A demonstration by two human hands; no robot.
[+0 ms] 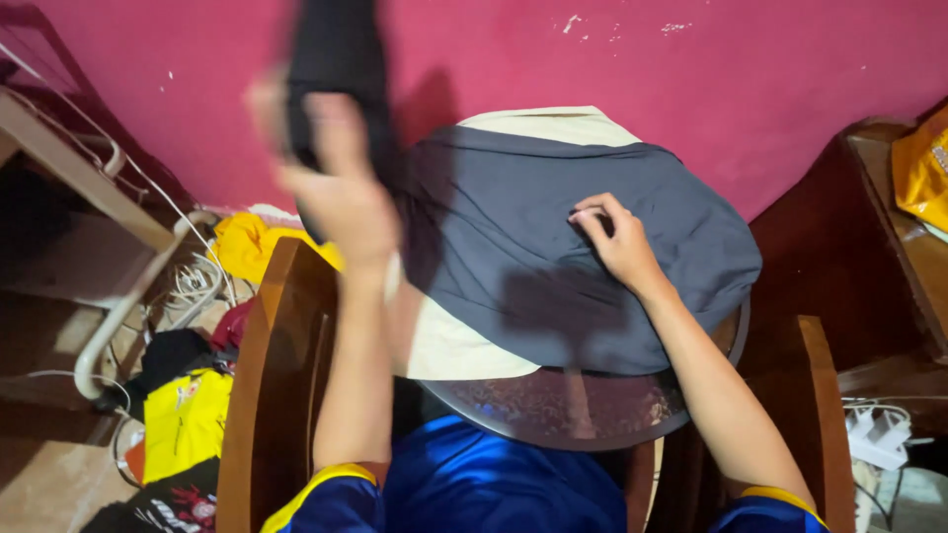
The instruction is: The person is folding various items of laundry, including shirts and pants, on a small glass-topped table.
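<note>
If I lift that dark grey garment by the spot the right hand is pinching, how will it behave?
Probably floppy: the dark grey garment drapes and wrinkles over the round table. It looks thin, so likely light. Where the left hand lifts one end, it hangs limp; the right hand would likely drag the rest along.

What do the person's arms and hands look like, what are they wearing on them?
Both arms are bare from the upper arm down, with no gloves, watch or rings visible. Each wears a short blue sleeve edged with a yellow band. The left hand is motion-blurred; the right hand is sharp and also bare.
</note>
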